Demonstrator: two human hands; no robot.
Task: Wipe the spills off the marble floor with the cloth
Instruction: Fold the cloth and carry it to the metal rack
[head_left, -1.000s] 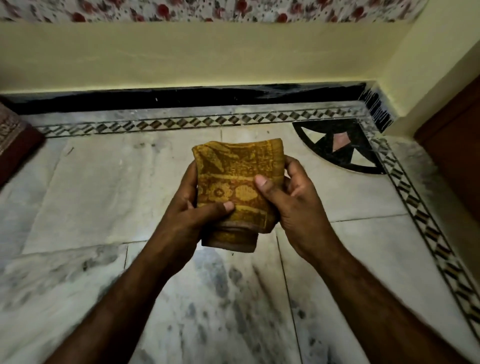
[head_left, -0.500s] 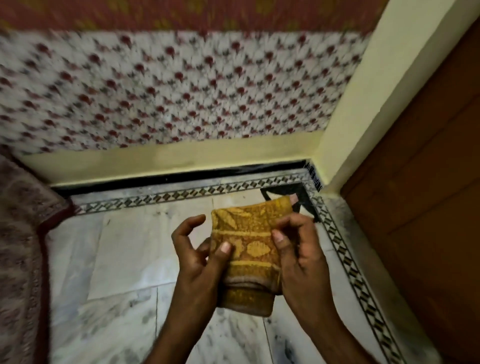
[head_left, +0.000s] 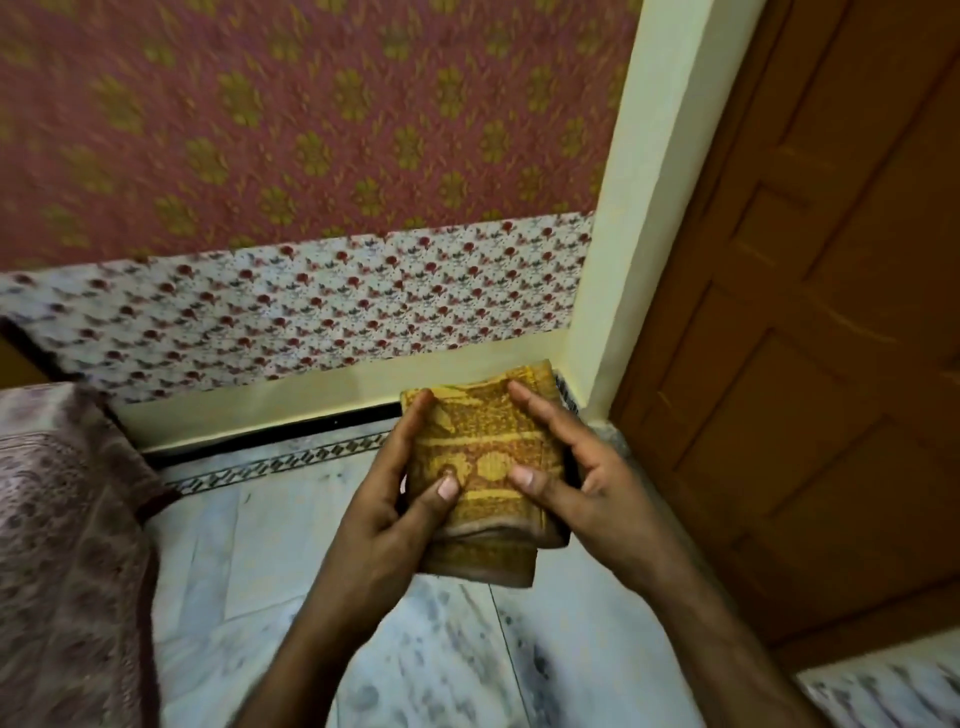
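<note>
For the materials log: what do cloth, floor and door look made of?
The cloth: soft woven fabric, mustard with rust print, matte; it folds in thick layers. The floor: smooth stone, likely marble; white slabs with grey veining and thin joints. The door: wood or wood-look panel, brown, satin; raised panels, faint grain.

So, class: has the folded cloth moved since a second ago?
Yes. Against the door post, the cloth has shifted right towards it, now covering the black corner inlay it was left of, though the camera tilted too.

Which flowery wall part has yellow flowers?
The upper pinkish-red band. The white band right below it has small red flowers instead.
</note>
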